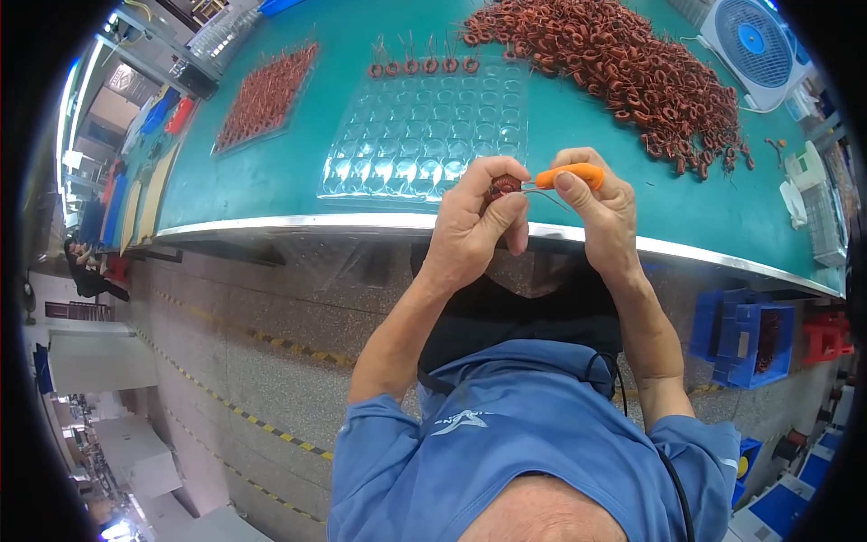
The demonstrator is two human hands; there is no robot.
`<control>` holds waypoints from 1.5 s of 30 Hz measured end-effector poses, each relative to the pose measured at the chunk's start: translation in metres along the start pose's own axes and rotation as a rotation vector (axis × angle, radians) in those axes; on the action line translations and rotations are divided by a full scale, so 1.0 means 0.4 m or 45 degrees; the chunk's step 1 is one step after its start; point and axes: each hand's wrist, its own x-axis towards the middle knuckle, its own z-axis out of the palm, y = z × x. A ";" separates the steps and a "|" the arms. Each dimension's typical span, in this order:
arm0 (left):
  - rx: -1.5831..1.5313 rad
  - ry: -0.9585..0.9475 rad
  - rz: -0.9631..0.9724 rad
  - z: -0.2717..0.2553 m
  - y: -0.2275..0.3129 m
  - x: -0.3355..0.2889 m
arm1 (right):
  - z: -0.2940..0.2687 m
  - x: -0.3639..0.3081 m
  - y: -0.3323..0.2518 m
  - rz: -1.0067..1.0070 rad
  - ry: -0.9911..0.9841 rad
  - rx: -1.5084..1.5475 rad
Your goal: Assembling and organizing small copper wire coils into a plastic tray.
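Note:
Between the thumb and fingers of my left hand (479,212) is a copper-wound toroid coil (504,186). My right hand (601,208) is wrapped round the orange handle (571,174) of a small tool whose thin metal tip points left at the coil. A wire curves from the coil toward my right hand; whether the tip touches the coil I cannot tell. Both hands are over the near edge of the green table. Just beyond them lies a clear plastic tray (420,135) of round pockets, with several coils (430,66) along its far row, leads pointing up.
A large heap of coils (623,72) covers the table's far right. At the left sits a tray filled with coils (266,98). A fan (751,41) stands at the right rear. Blue bins (754,343) and a red stool (826,337) are below the table at right.

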 end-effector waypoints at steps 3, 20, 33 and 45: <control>-0.207 -0.045 -0.016 0.006 0.009 -0.014 | 0.005 0.004 0.013 0.185 -0.078 0.380; 0.031 -0.017 -0.048 -0.001 0.007 -0.008 | 0.029 -0.052 0.068 0.085 -0.097 0.058; 0.294 0.046 0.027 0.000 0.007 -0.044 | 0.037 -0.026 0.028 0.292 0.085 0.320; 0.409 -0.051 -0.180 -0.021 -0.009 -0.060 | 0.010 -0.029 0.060 0.564 0.028 0.683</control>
